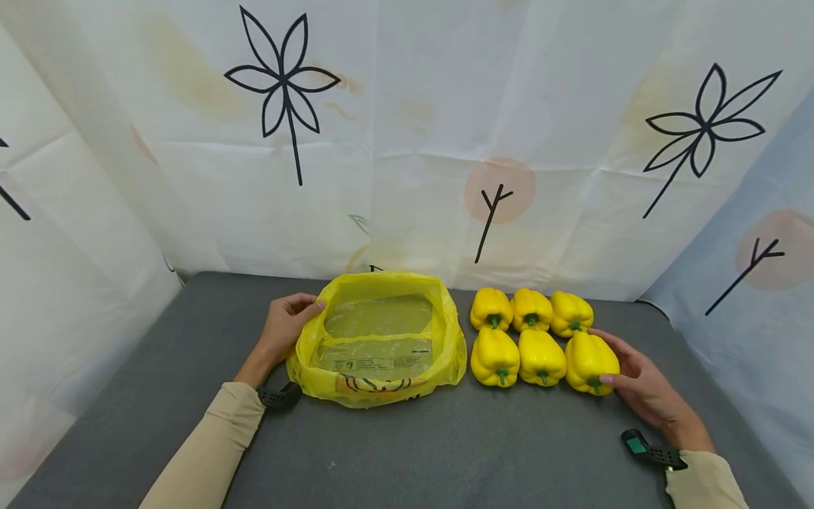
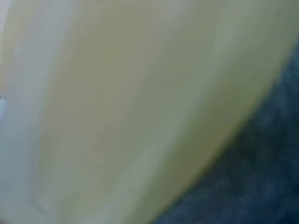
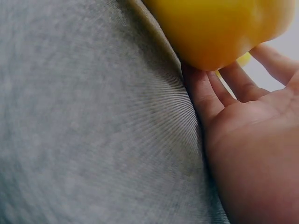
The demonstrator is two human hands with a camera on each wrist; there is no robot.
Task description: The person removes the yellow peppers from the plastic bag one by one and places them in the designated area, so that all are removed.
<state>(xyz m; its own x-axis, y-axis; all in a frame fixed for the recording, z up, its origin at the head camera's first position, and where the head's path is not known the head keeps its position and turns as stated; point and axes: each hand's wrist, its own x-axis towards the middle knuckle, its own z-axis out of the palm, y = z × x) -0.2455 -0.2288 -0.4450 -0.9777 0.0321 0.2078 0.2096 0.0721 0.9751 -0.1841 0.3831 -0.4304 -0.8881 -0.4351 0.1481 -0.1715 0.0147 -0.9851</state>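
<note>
A yellow plastic bag stands wide-mouthed on the table, its folded rim facing up and printing visible inside. My left hand holds the bag's left rim between thumb and fingers. In the left wrist view the blurred side of the bag fills most of the picture and hides that hand. To the right of the bag, several yellow bell peppers lie in two rows. My right hand grips the front right bell pepper, thumb by its green stem, fingers around its far side. The right wrist view shows these fingers against the pepper.
The neighbouring bell peppers, one in the front middle and one behind, lie close against the gripped one. A grey cloth-covered table lies under everything. A white patterned curtain hangs right behind the bag and peppers.
</note>
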